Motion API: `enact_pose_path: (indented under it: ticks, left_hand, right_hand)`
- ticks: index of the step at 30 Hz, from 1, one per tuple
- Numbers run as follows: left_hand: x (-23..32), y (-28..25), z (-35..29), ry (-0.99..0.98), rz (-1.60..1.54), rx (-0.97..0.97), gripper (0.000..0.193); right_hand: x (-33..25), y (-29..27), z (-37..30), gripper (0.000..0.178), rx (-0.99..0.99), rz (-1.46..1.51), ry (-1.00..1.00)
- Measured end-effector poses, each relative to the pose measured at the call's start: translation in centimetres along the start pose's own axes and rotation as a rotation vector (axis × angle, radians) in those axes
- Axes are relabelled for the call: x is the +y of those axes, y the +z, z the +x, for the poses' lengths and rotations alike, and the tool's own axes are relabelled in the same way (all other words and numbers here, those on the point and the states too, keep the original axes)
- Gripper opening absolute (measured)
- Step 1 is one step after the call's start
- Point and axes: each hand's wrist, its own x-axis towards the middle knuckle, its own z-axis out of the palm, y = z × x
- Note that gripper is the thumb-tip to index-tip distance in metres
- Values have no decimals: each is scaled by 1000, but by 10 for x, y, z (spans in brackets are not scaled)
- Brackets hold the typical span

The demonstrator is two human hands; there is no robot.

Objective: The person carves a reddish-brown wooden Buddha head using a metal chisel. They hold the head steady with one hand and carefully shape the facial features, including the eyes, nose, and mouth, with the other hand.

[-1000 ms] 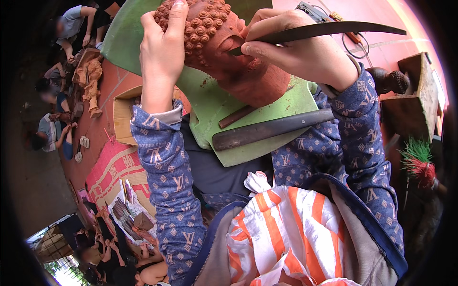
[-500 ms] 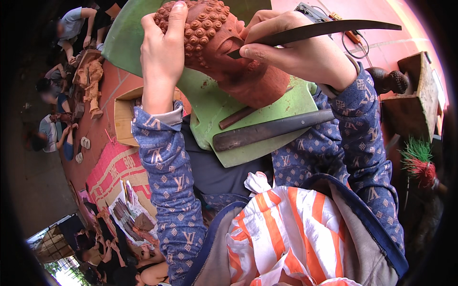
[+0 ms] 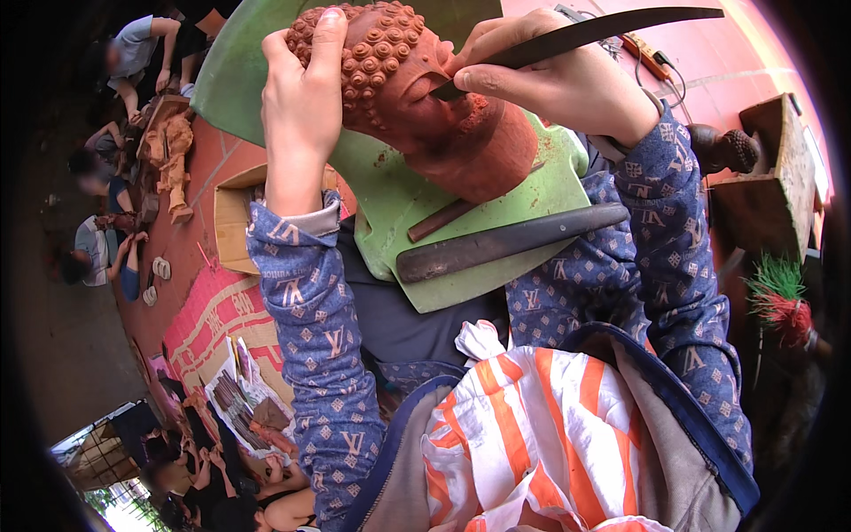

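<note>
A reddish-brown sculpted head with rows of small curls lies tilted on a green plastic surface. My left hand grips its curled crown, thumb on top. In my right hand is a long, dark, curved carving tool, pinched near its narrow end. That end touches the face by the closed eye and nose; the other sweeps out to the upper right. Below the neck, a short brown stick and a thick dark bar rest on the green surface.
A cardboard box stands left of my legs. Newspaper with several tools lies lower left. At right are a wooden box, a dark curled head, a green-red brush and a power strip. Several people work at left.
My right hand has shifted slightly down and left. The carving tool's far end has swung upward and its working end has moved a little along the face. My left hand stays put.
</note>
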Motion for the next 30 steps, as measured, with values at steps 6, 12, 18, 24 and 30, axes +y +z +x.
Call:
enact_pose_path:
  ticks: [6, 12, 18, 24, 30]
  left_hand:
    - [-1, -1, -1, -7, 25, 2, 68]
    - [-5, -2, 1, 16, 21, 4, 68]
    - [11, 1, -7, -38, 16, -8, 66]
    - [5, 0, -5, -26, 31, -9, 76]
    - [3, 0, -5, -22, 20, 7, 77]
  right_hand:
    - [-8, 1, 1, 18, 3, -25, -57]
    - [-17, -8, 3, 20, -15, 98, 218]
    - [-2, -5, 2, 21, -35, 86, -22]
    - [-1, -5, 0, 16, 10, 162, 107]
    - [-4, -2, 6, 19, -23, -50, -26]
